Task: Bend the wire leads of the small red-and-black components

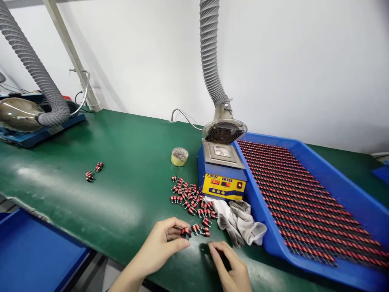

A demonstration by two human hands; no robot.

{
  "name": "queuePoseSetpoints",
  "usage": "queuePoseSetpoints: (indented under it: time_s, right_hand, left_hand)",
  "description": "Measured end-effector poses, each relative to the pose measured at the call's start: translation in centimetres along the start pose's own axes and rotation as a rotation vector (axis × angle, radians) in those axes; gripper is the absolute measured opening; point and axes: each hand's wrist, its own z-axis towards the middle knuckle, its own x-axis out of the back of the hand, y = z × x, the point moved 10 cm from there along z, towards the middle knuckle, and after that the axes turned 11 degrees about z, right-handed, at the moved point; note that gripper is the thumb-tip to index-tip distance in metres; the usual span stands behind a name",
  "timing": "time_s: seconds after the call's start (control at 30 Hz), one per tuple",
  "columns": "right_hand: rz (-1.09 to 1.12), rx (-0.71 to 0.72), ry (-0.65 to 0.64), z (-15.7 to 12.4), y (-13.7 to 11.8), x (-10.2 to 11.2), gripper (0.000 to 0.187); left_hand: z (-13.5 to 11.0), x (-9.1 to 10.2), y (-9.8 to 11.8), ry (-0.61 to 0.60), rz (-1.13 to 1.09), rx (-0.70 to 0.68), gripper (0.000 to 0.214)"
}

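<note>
In the head view, the left hand (pixel 170 237) pinches a red-and-black wire-wound coil (pixel 185 232) between thumb and fingers above a glossy green worktop (pixel 136 150), while the right hand (pixel 226 263) hovers just beside it, separate, its fingertips bunched; whether they grip anything, I cannot tell. On the worktop lie a loose coil heap (pixel 187 194), grey-white gloves (pixel 243 225) and a CM 558 solder pot (pixel 223 178), beside a blue tray (pixel 299 152) of coil rows. Behind, a ribbed grey duct (pixel 209 48) hangs against a white wall (pixel 146 52).
</note>
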Motion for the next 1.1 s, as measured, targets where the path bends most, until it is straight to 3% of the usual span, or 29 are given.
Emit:
queuePoseSetpoints:
  time_s: [0.07,0.17,0.27,0.37,0.5,0.7,0.8,0.9,0.97,1.1]
  right_hand:
    - [0.045,0.068,-0.039,1.6,-2.8,0.3,0.023]
    - [0.073,0.259,-0.139,5.1,-9.8,1.2,0.015]
    - [0.154,0.402,-0.034,8.3,-16.2,3.9,0.011]
    - [0.313,0.508,0.109,9.8,-19.5,6.1,0.011]
    - [0.432,0.496,0.158,10.9,-19.0,6.8,0.011]
    - [0.404,0.452,0.091,11.3,-18.0,7.3,0.016]
    - [0.392,0.412,0.061,11.5,-17.6,7.0,0.024]
    - [0.375,0.372,0.068,11.8,-17.2,6.5,0.009]
    - [0.347,0.35,0.032,12.0,-17.2,5.8,0.009]
    - [0.239,0.453,-0.002,11.4,-18.7,5.7,0.015]
  left_hand:
    - [0.2,-0.5,0.9,0.005,-0.143,0.005,0.034]
    - [1.0,-0.5,4.2,0.038,-0.263,-0.079,0.037]
    - [2.3,0.1,8.6,0.066,-0.289,-0.206,0.038]
    - [3.7,-0.3,11.9,0.011,-0.334,-0.257,0.041]
    - [4.7,-1.8,15.1,-0.101,-0.327,-0.313,0.034]
    - [5.0,-2.8,18.0,-0.112,-0.322,-0.453,0.025]
    - [5.3,-3.5,18.0,-0.141,-0.299,-0.453,0.027]
    - [5.7,-3.8,17.2,-0.154,-0.284,-0.409,0.029]
    - [5.8,-3.5,16.7,-0.139,-0.273,-0.397,0.028]
    - [5.7,-2.9,16.4,-0.132,-0.204,-0.394,0.028]
